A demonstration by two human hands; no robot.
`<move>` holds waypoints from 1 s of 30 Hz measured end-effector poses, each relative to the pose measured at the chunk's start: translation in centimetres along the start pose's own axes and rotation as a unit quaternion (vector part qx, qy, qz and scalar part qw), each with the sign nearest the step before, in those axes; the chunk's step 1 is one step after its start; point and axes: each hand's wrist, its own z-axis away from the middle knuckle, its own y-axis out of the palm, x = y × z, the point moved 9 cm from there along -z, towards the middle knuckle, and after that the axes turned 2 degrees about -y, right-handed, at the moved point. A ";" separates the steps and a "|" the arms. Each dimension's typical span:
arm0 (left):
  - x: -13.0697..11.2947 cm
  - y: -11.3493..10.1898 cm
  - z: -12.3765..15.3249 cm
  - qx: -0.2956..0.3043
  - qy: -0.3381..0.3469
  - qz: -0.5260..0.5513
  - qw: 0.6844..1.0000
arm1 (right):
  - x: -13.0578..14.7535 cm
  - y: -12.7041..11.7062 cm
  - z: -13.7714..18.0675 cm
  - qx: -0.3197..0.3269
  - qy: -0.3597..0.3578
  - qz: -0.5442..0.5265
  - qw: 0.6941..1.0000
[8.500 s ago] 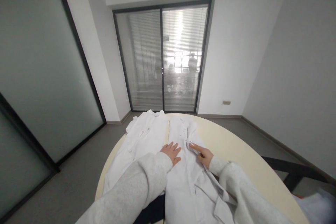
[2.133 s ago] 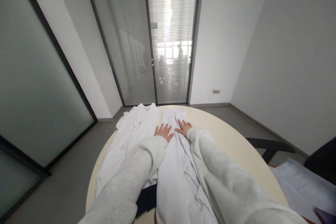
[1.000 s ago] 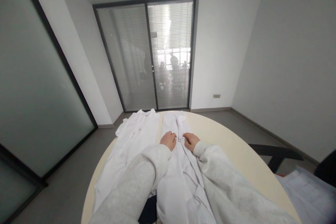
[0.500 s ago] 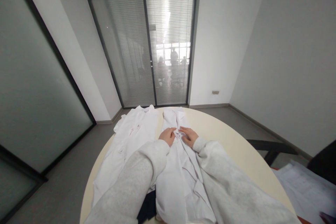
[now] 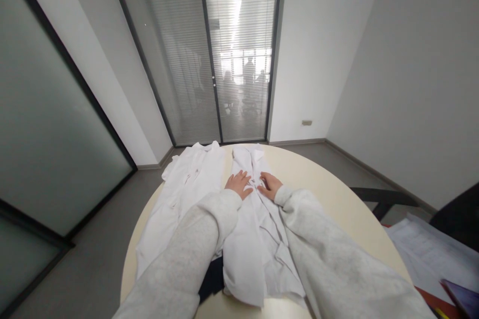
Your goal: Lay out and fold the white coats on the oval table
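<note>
A white garment with a collar, like a lab coat (image 5: 245, 239), lies lengthwise on the round cream table (image 5: 322, 184), its front edges running down the middle. My left hand (image 5: 238, 183) rests on its left side, fingers spread flat on the cloth. On the other side of the front opening, my right hand (image 5: 270, 185) touches the cloth with fingers bent and apart. No cloth is plainly gripped by either hand. To the left lies a second white garment (image 5: 187, 184), partly covered by my left sleeve.
Something dark navy (image 5: 211, 279) lies between my left sleeve and the coat. At the right, papers (image 5: 430, 244) lie beside a dark chair (image 5: 458, 219). Beyond the table stands a glass door with blinds (image 5: 239, 60), with blurred figures behind it.
Both hands have moved slightly apart from the front opening. The left fingers, earlier bent together at the cloth, are now spread flat. The view has tilted down a little.
</note>
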 end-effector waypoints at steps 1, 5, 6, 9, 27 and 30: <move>0.0 -0.8 0.0 -0.033 -0.002 0.002 0.999 | 0.1 -0.2 0.0 -0.004 -0.005 0.011 1.000; -0.4 -1.9 0.2 -0.047 0.000 0.040 0.998 | 0.1 -0.6 -0.1 0.051 -0.018 0.078 0.996; -0.7 -1.6 0.2 -0.023 0.010 0.043 0.999 | -0.1 -0.7 -0.1 0.079 -0.007 0.091 0.993; -1.0 -0.9 0.4 0.030 0.029 0.020 0.999 | -1.2 -1.0 0.1 0.190 0.047 0.090 0.976; -1.8 0.3 1.4 0.162 -0.017 -0.032 0.986 | -0.7 1.5 3.5 0.248 0.132 0.121 0.952; -3.4 0.9 3.0 0.220 0.010 -0.034 0.975 | -1.3 0.5 3.1 0.233 0.146 0.125 0.953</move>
